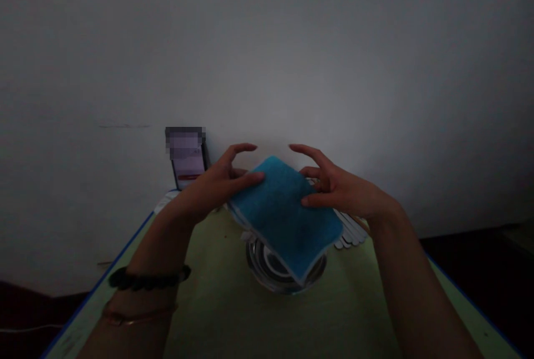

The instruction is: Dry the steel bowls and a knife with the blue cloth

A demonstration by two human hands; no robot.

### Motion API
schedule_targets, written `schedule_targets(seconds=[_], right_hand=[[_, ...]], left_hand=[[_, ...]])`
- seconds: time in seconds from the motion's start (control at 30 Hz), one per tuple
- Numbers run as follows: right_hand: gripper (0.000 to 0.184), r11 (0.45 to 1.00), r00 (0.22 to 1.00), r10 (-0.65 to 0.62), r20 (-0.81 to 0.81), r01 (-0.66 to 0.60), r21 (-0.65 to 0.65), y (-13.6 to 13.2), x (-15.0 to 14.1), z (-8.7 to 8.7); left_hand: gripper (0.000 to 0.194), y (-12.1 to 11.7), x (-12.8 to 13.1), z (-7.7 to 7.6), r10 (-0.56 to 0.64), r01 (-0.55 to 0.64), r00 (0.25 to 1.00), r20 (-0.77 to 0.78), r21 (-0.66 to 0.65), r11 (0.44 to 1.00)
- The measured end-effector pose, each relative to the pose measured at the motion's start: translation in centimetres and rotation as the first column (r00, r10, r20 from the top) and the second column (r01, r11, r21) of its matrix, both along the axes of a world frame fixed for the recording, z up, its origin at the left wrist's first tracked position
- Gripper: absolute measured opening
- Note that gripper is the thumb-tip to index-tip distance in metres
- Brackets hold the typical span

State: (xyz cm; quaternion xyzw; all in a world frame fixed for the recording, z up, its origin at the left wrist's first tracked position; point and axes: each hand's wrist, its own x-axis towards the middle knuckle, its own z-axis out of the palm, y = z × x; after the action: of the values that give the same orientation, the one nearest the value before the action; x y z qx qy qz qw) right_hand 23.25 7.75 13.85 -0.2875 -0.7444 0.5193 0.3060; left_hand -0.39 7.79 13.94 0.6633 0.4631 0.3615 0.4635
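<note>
A blue cloth [287, 214] with a pale edge, folded into a square, is held up between both hands. My left hand [227, 181] pinches its upper left side, thumb on top, with the index finger raised off it. On the upper right side my right hand [334, 183] grips it in the same way, thumb over the face and index finger lifted. Below the cloth a shiny round metal bowl [258, 264] rests on the table, partly covered from view. Whether the cloth touches the bowl I cannot tell.
A phone [189, 167] leans upright against the wall [267, 58] at the back left. Several pale flat sticks [350, 231] lie behind my right hand. The green table [267, 320] has a blue edge on both sides.
</note>
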Motion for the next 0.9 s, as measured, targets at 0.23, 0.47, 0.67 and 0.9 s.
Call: schedule_targets(seconds=[0.23,0.47,0.67,0.9], right_hand=[[0.078,0.975,0.971,-0.205,-0.125,0.214,0.061,0.1,0.0,0.5],[0.048,0.939,0.911,-0.335,-0.241,0.342,-0.01,1.5,0.0,-0.4],[0.051,0.973,0.967,-0.227,-0.112,0.231,0.019,1.4,0.1,-0.2],[0.057,0.931,0.95,-0.292,0.108,0.256,0.261,2.0,0.1,-1.0]], left_hand=[[0.063,1.7,0.2,-1.6,0.032,0.007,0.953,0.301,-0.126,0.992],[0.078,0.7,0.8,-1.1,-0.224,0.246,0.915,0.336,-0.022,0.969],[0.057,0.8,1.3,-0.5,-0.088,0.085,0.995,0.034,0.093,0.992],[0.051,0.9,0.7,-0.1,0.007,0.011,0.994,-0.113,0.157,0.988]])
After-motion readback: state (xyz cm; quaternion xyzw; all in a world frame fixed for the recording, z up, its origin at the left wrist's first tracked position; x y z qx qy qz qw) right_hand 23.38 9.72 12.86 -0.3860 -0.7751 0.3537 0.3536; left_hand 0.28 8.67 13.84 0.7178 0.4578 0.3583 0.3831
